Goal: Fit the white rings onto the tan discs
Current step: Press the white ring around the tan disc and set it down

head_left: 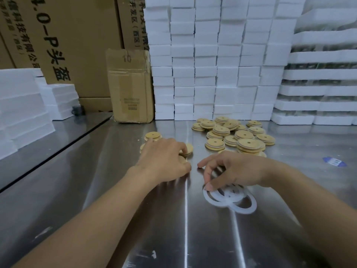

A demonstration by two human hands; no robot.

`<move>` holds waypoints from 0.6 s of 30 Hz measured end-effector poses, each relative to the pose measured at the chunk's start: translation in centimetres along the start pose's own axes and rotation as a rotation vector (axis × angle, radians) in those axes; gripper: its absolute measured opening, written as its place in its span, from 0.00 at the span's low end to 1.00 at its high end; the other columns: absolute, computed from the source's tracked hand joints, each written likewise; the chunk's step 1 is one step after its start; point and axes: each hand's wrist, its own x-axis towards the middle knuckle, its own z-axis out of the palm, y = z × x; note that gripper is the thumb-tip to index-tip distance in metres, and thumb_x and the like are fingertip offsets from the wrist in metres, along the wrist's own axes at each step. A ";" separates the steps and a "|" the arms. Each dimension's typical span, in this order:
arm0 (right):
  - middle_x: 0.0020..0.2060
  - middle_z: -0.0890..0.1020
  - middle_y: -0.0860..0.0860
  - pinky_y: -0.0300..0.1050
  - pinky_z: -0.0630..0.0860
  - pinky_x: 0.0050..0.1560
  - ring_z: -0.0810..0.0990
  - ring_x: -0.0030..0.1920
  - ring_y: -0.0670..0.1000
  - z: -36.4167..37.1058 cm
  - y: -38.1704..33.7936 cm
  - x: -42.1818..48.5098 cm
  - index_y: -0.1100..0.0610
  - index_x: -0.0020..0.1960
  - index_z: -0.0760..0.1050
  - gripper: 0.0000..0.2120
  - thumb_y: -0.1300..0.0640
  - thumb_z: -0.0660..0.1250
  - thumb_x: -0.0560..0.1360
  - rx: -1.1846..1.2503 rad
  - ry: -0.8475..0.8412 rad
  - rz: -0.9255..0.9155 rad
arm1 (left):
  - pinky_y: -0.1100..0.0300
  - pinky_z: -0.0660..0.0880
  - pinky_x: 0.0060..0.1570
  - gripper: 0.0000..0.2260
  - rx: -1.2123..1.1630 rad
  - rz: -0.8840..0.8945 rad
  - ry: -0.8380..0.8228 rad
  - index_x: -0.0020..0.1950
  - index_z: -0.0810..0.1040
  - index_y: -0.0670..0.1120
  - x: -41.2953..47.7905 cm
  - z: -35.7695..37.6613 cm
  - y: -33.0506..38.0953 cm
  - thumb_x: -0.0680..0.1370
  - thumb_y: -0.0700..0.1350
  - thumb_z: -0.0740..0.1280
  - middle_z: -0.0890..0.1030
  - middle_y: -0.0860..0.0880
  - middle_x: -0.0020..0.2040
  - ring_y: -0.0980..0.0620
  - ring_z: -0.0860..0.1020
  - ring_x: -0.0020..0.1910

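A tan disc (189, 148) is gripped by the left hand (164, 159); a white ring (206, 195) beneath the right hand (233, 169) is pinched at its edge.

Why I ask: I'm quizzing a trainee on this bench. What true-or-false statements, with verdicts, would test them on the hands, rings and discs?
1. The right hand pinches a white ring. True.
2. The left hand holds a white ring. False: its fingers curl over tan discs.
3. The larger pile of discs lies beyond the right hand. True.
4. The rings sit on a cardboard box. False: they lie on the metal table.
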 end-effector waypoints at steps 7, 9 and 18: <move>0.40 0.87 0.50 0.47 0.75 0.48 0.82 0.42 0.50 0.1 0.0 1.0 0.51 0.47 0.84 0.04 0.59 0.77 0.76 0.357 0.487 -0.196 | 0.57 0.73 0.43 0.17 -0.269 -0.050 0.024 0.64 0.81 0.62 -0.5 0.3 0.6 0.76 0.62 0.70 0.85 0.60 0.53 0.54 0.82 0.52; 0.40 0.87 0.50 0.49 0.75 0.49 0.83 0.44 0.52 0.0 0.2 1.2 0.50 0.50 0.85 0.05 0.59 0.77 0.77 0.415 0.579 -0.211 | 0.54 0.76 0.49 0.25 -0.274 -0.067 -0.046 0.67 0.79 0.63 -0.5 0.2 0.5 0.73 0.69 0.69 0.84 0.60 0.56 0.53 0.81 0.54; 0.38 0.86 0.48 0.32 0.77 0.43 0.83 0.41 0.44 0.5 -0.4 1.4 0.53 0.49 0.86 0.04 0.61 0.77 0.77 0.468 0.786 -0.328 | 0.62 0.70 0.38 0.16 -0.336 -0.052 0.120 0.63 0.81 0.61 -0.4 0.0 0.7 0.75 0.60 0.72 0.85 0.63 0.42 0.59 0.82 0.48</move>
